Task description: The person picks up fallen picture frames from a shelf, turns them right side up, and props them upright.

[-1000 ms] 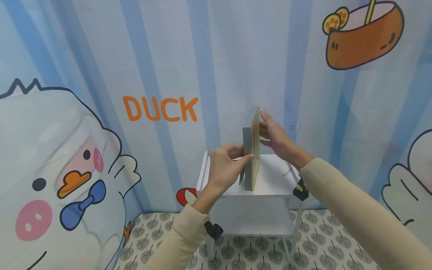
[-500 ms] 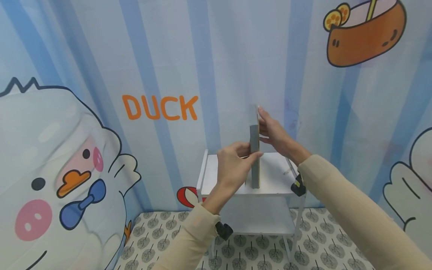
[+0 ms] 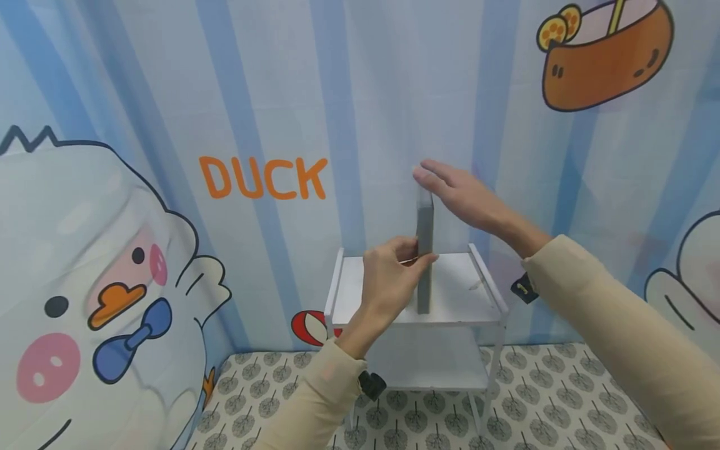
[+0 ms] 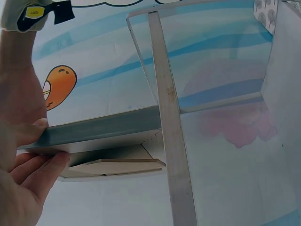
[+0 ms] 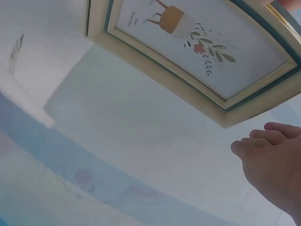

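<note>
Left hand (image 3: 388,275): pinches the frame (image 3: 425,225) partway up its near side, with thumb across the grey edge and fingers bent against the back; wrist rising from the lower left.
Right hand (image 3: 461,194): reaches in from the right at the frame's top, with fingers straight and close together, tips pointing left; grips nothing; appears just apart from the frame in the right wrist view.
Frame's place: upright on the stand (image 3: 455,290), near the middle of its front edge, turned edge-on to the head view and running back from there.
Frame's front: faces right; cream moulding with teal bands around a pale print (image 5: 188,56) of an orange-brown pot (image 5: 171,20) on legs, green leaves and one red flower.
Frame's back: faces left; carries a beige flap (image 4: 131,164) tilted out from it.
Stand: white, with a lower shelf (image 3: 427,356) beneath.
Sleeves (image 3: 320,381): beige, above black wrist cameras (image 3: 371,385).
Backdrop (image 3: 281,94): blue-striped cloth, lettered DUCK in orange.
</note>
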Demonstrator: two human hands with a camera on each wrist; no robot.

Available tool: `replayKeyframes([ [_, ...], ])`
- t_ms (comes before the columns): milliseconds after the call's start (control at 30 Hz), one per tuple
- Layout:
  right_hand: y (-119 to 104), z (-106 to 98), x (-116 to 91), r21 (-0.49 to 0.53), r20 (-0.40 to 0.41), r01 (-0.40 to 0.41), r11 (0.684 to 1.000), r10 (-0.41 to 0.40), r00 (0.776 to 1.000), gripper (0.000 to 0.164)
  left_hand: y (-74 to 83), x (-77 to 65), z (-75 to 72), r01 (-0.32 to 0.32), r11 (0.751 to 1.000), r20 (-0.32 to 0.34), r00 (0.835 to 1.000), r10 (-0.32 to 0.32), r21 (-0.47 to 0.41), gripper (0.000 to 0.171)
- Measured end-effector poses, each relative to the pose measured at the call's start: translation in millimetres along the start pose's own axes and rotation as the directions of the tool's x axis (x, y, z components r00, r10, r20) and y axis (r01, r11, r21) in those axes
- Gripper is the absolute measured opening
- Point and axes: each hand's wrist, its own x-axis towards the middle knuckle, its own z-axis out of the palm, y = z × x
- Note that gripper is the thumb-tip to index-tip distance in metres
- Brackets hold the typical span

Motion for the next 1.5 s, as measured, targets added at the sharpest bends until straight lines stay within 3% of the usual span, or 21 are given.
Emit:
replayKeyframes([
  [300, -14, 0, -1, -0.268, 0.130, 0.090, 0.959, -0.057, 0.990, 0.101, -0.8, -0.3, -3.8, -0.008, 1.000, 0.012, 1.000, 0.008, 0.016, 0.025],
  [633, -19, -5, 2, -0.347, 0.238, 0.159, 0.924, -0.077, 0.968, 0.075, 0.3, 1.2, -2.5, -0.034, 0.999, 0.026, 0.999, 0.033, 0.033, 0.021],
  [833, -17, -4, 2, -0.367, 0.268, 0.172, 0.914, -0.073, 0.961, 0.070, -0.9, 0.3, -5.3, -0.053, 0.996, 0.070, 0.996, 0.047, 0.078, 0.027],
  [933, -17, -3, 2, -0.373, 0.264, 0.163, 0.913, -0.064, 0.962, 0.070, -6.0, -0.4, -12.9, -0.034, 0.992, 0.107, 0.994, 0.021, 0.118, 0.034],
  [1067, -19, -2, 4, -0.378, 0.255, 0.162, 0.911, -0.066, 0.965, 0.070, -17.1, 0.8, -23.3, 0.056, 0.988, 0.109, 0.991, -0.072, 0.146, 0.040],
  [1200, -21, 0, 5, -0.406, 0.249, 0.165, 0.899, -0.065, 0.966, 0.070, -28.6, 1.5, -27.0, 0.106, 0.979, 0.170, 0.976, -0.136, 0.174, 0.039],
  [1333, -22, 3, 7, -0.432, 0.245, 0.171, 0.885, -0.067, 0.967, 0.069, -36.8, -0.3, -26.1, 0.110, 0.979, 0.260, 0.953, -0.153, 0.173, 0.039],
  [1500, -23, 8, 9, -0.436, 0.234, 0.184, 0.881, -0.087, 0.968, 0.068, -43.0, -3.3, -25.4, 0.116, 0.979, 0.297, 0.941, -0.163, 0.167, 0.039],
])
